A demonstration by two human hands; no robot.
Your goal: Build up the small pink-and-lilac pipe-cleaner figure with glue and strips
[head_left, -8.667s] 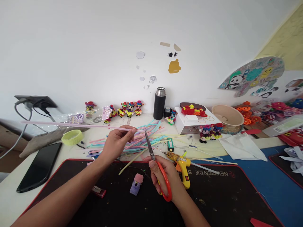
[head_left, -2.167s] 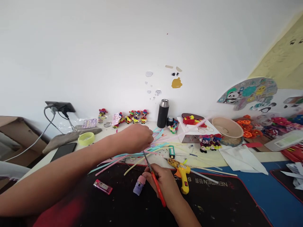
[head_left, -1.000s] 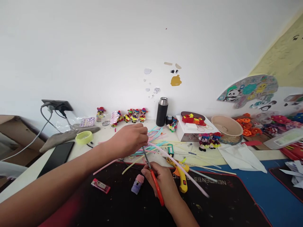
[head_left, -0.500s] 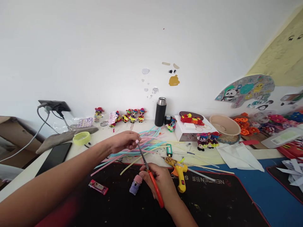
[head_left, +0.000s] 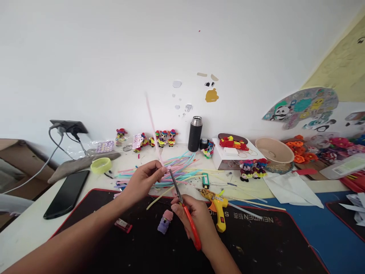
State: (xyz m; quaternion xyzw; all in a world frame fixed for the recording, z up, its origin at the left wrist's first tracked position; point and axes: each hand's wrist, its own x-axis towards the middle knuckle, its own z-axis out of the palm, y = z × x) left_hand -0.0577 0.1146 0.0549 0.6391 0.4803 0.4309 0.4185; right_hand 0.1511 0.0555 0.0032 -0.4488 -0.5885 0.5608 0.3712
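A pink pipe cleaner [head_left: 152, 123] stands upright in my left hand [head_left: 146, 177], pinched near its lower end between thumb and fingers. My right hand [head_left: 201, 219] is wrapped round red-handled long-nose pliers [head_left: 193, 228]. The jaw tips meet the pink end right beside my left fingertips. Below them on the black mat lies a small fuzzy pink and purple piece [head_left: 165, 222]. Behind my hands spreads a loose pile of pastel pipe cleaners [head_left: 182, 167]. The yellow glue gun [head_left: 219, 208] lies just right of my right hand.
A red lighter [head_left: 123, 225] lies on the mat, partly behind my left forearm. Left of the mat are a black phone [head_left: 67, 194] and green tape [head_left: 101, 165]. A black flask [head_left: 195, 134], white box [head_left: 236, 150], beige bowl [head_left: 275, 150] and several fuzzy figures [head_left: 163, 139] stand along the wall.
My left hand has turned so the pink pipe cleaner now points up in front of the wall. The pliers stay at its end, and the view has shifted slightly.
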